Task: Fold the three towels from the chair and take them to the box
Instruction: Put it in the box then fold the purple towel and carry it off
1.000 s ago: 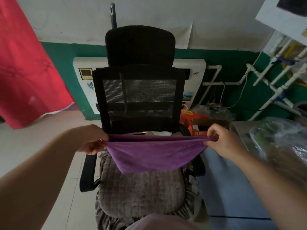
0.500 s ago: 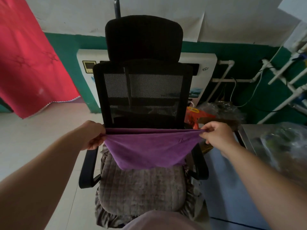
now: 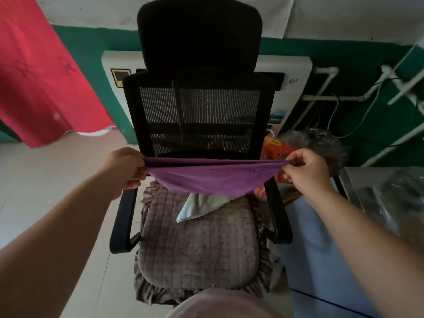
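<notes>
I have the purple towel [image 3: 213, 180] stretched between my two hands above the seat of the black mesh office chair [image 3: 199, 111], already doubled over so that two layers run along the top edge and the fold sags in a shallow belly toward the cushion. My left hand [image 3: 125, 167] grips its end with the fingers curled round the cloth; my right hand [image 3: 305, 173] pinches the other end between thumb and fingertips, the remaining fingers loosely bent. Below the sag lies a pale towel [image 3: 202, 206], crumpled on the quilted seat cushion [image 3: 197, 246] — a third towel I cannot see from here, and the box is not in view either. The risk, as I judge it, sits mostly in my right pinch: it is a light hold on two layers, and if one layer slips out the corners will come apart and the fold will fall open. If I bring my hands together unevenly, the edges will not meet and the next fold will come out skewed. The hanging belly could also brush the pale towel and drag it toward the cushion's edge — or catch on an armrest [image 3: 276, 212] as I lower it.
</notes>
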